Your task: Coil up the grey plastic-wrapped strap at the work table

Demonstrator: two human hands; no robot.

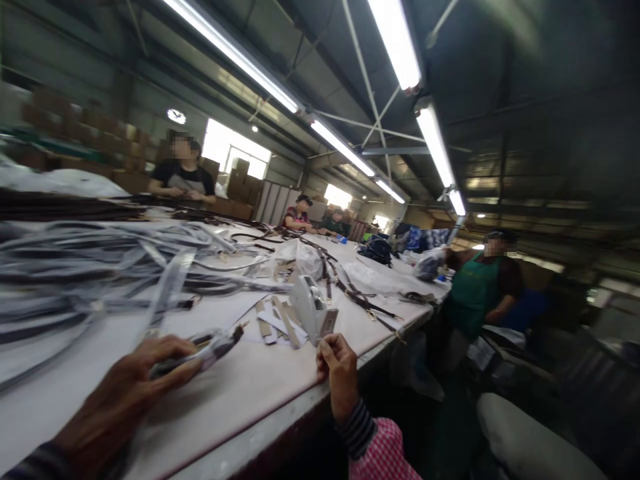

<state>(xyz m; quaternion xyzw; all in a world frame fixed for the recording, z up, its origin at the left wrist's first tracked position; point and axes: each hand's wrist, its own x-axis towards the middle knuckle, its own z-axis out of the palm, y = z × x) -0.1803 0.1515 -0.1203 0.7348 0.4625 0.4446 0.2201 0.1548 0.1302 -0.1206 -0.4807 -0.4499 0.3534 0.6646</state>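
My left hand [145, 370] lies low on the long white worktable [240, 393], its fingers curled round a grey strap [210, 350] whose end points right. My right hand [337, 367] is closed in a pinch at the table's near edge, holding a small thin piece I cannot make out. Just beyond that hand stands a small white tape-dispenser-like tool [313, 308]. Flat tan and white strips [280, 323] lie beside it.
A big heap of grey straps [100, 273] covers the table's left. Dark straps [360, 297] and plastic bags [305, 257] lie further along. Other people sit at the far side [183, 177] and one in a green apron [475, 290] stands right. Cardboard boxes line the back.
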